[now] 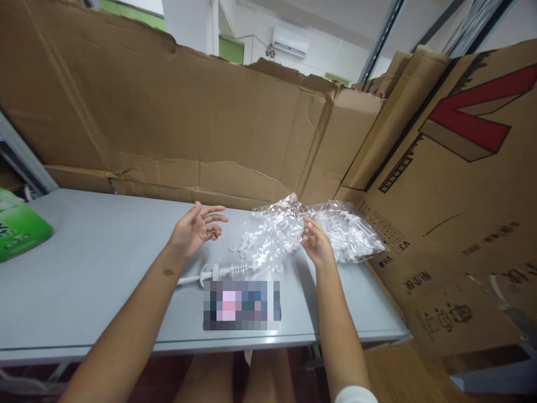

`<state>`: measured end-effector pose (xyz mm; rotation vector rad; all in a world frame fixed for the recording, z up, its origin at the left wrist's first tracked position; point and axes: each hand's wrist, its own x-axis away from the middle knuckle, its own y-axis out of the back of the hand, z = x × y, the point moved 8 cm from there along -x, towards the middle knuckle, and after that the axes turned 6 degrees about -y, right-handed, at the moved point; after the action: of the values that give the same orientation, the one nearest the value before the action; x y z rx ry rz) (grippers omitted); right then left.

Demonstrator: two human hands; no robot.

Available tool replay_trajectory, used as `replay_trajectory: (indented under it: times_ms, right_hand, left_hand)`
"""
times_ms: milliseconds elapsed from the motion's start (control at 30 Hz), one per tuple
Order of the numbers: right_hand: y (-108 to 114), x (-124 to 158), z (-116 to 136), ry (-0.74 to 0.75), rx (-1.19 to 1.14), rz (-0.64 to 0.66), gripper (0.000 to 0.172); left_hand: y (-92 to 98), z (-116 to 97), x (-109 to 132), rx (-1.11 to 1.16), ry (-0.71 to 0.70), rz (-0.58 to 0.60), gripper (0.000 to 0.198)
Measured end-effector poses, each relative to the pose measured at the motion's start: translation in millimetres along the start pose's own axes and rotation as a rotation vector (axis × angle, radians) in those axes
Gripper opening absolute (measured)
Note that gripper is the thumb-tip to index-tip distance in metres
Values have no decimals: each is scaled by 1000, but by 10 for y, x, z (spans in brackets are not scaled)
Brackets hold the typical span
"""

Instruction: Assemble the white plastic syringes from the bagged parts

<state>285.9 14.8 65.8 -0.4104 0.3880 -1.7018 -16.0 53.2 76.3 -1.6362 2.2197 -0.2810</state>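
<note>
My left hand [196, 229] hovers above the grey table [92, 263] with its fingers spread and nothing in it. My right hand [315, 242] pinches the edge of a clear plastic bag [277, 226] that holds small white parts. A second clear bag [350, 235] of white pieces lies just right of that hand. Several loose white caps [242, 246] sit on the table between my hands. A white pump part with a spring [220, 272] lies below my left hand.
Large brown cardboard sheets [168, 129] stand along the back of the table, and a printed carton [453, 212] leans at the right. A green packet [19, 229] lies at the left edge. A blurred patch [241, 305] covers something near the front edge.
</note>
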Motion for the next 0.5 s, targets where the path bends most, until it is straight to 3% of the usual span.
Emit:
replay_trajectory:
  times_ms: [233, 367, 500]
  right_hand:
    - [-540, 166, -482, -271, 218, 301, 22]
    - [-699, 241, -636, -259, 436, 374, 24]
    - [-624, 165, -593, -117, 527, 293, 19]
  left_hand:
    - [-360, 357, 82, -172, 151, 197, 46]
    - [-383, 411, 82, -364, 116, 140, 35]
    - [-300, 328, 47, -451, -2, 32, 31]
